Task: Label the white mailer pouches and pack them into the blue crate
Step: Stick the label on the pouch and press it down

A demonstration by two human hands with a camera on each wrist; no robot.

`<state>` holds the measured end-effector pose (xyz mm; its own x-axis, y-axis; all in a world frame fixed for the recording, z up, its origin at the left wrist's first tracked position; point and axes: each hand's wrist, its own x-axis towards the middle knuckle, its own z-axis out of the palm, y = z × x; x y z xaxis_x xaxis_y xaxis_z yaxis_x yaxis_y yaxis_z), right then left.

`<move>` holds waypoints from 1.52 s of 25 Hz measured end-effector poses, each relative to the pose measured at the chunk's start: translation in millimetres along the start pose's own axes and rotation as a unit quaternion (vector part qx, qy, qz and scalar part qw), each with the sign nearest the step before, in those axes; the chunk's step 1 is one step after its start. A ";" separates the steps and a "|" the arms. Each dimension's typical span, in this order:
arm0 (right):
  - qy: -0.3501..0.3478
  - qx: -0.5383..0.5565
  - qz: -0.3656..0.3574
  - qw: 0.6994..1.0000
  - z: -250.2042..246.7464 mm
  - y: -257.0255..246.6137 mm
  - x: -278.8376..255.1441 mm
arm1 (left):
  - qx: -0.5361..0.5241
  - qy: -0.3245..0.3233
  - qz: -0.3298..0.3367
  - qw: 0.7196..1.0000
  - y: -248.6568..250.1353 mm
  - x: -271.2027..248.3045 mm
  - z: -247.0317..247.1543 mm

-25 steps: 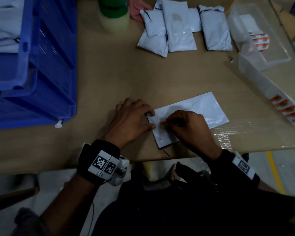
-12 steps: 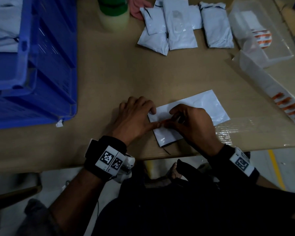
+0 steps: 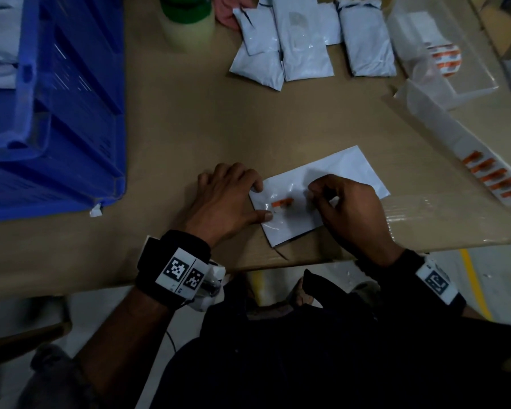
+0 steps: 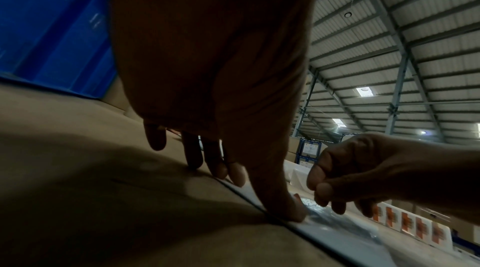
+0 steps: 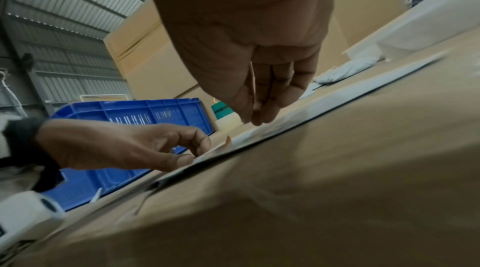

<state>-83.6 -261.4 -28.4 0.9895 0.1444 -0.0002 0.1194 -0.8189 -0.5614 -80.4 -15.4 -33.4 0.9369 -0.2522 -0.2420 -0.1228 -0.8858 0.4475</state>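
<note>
Presently the white mailer pouch (image 3: 322,196) lies flat at the tabletop (image 3: 189,128) edge, thin, limp, slippery. Left hand (image 3: 227,202) pins its corner with flat fingers; right hand (image 3: 348,211) grip curled, contents unclear. Lift by an edge.

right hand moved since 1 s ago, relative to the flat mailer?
Yes. The right hand slid right along the white mailer pouch, away from the left hand, uncovering the orange label.

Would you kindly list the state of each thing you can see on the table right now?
Flat white mailer pouch: lying on the table, orange label stuck on.
Left hand: thumb pressing the label's end.
Right hand: fingers curled above the pouch.
Blue crate: holds pouches.
Filled pouches: piled, unlabelled side up.
Label sheet: partly used.
</note>
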 end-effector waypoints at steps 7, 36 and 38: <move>-0.065 -0.074 -0.148 0.984 -0.5 -2.8 -24.7 | 0.044 0.005 -0.006 0.999 6.0 -5.7 6.7; -0.156 -0.257 -0.192 0.934 14.8 -24.8 -39.9 | 0.030 -0.008 0.054 0.998 -7.4 -13.5 9.9; -0.146 -0.230 -0.205 0.940 9.3 -22.7 -45.7 | 0.024 -0.008 0.050 0.998 -7.1 -13.9 9.9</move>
<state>-132.2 -244.3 -23.3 0.7957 0.5921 -0.1271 0.5754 -0.8047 -0.1465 -95.8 -9.5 -41.7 0.9137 -0.3462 -0.2126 -0.2313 -0.8735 0.4284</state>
